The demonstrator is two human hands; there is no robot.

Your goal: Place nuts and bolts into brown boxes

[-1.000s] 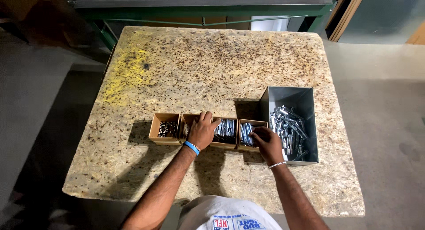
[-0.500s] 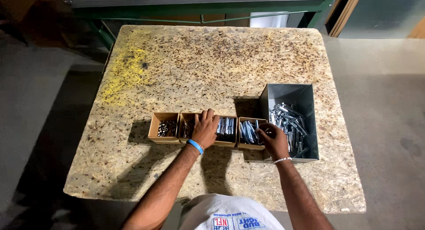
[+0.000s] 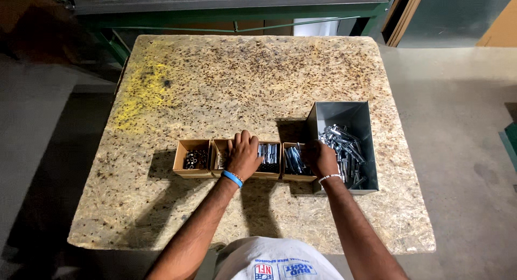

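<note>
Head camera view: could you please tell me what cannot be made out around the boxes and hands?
- Second cardboard box: contents hidden by the left hand.
- Right hand: fingertips curl out of sight; any held part hidden.
- Leftmost cardboard box: its parts are too small to identify.
- Grey metal bin: near wall hides its front floor.

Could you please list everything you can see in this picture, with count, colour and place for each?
Table: one, speckled tan board top with a yellow stain at its far left, centre of view.
Cardboard boxes: a row near the front edge, brown; at least three open compartments show, holding small metal parts.
Metal bin: one, grey, right end of the row, holding silver bolts.
Green frame: one, behind the table.
Floor: grey, around the table.
Left hand: blue wristband, resting over the middle boxes.
Right hand: pale bracelet, at the edge between the rightmost box and the bin; what it grips is hidden.
</note>
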